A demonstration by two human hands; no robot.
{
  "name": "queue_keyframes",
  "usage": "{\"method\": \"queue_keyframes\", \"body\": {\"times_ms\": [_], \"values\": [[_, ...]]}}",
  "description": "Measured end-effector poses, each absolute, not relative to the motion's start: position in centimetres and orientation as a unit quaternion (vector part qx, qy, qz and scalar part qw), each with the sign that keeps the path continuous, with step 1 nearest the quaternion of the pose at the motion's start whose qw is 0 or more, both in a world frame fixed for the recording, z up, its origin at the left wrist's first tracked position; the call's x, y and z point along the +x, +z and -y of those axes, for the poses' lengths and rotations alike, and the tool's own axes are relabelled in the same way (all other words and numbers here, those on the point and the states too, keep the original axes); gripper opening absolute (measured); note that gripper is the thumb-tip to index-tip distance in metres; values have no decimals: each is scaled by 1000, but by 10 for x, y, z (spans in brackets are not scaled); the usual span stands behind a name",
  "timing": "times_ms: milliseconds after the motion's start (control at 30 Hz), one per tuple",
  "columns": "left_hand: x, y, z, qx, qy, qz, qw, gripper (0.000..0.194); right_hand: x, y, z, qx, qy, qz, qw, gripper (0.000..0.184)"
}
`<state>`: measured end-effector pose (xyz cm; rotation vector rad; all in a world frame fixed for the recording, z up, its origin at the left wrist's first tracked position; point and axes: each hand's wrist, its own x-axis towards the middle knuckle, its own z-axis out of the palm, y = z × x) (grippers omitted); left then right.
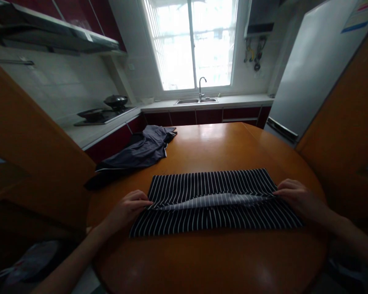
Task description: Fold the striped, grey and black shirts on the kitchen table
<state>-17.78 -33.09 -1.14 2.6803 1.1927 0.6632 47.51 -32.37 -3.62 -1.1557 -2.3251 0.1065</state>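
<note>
A black cloth with white stripes (208,220) lies folded into a wide band across the table. Along its middle an edge is lifted, and the paler inner side shows in the gap. At the left end of that edge, my left hand (134,204) pinches the cloth between thumb and fingers. My right hand (291,194) pinches the same edge at its right end. The edge is stretched between both hands. I cannot tell what kind of garment or cloth it is.
A round-ended wooden table (208,151) carries the cloth. Dark grey clothing (141,147) lies in a heap at its far left. Beyond stand a counter with a sink (188,101), a stove with a wok (115,101), and a fridge (313,69) at right.
</note>
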Motion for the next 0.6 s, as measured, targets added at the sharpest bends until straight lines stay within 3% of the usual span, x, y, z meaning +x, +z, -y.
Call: {"method": "queue_keyframes", "body": {"times_ms": [167,500,600], "values": [[-171,-14,327,899,189,-394,27,26,472,-42,320,-423,8,872,247,26],[-176,38,338,871,306,-382,50,20,478,-4,330,-455,42,799,390,18],[-176,35,340,882,291,-367,54,18,480,-4,331,-454,36,799,392,18]]}}
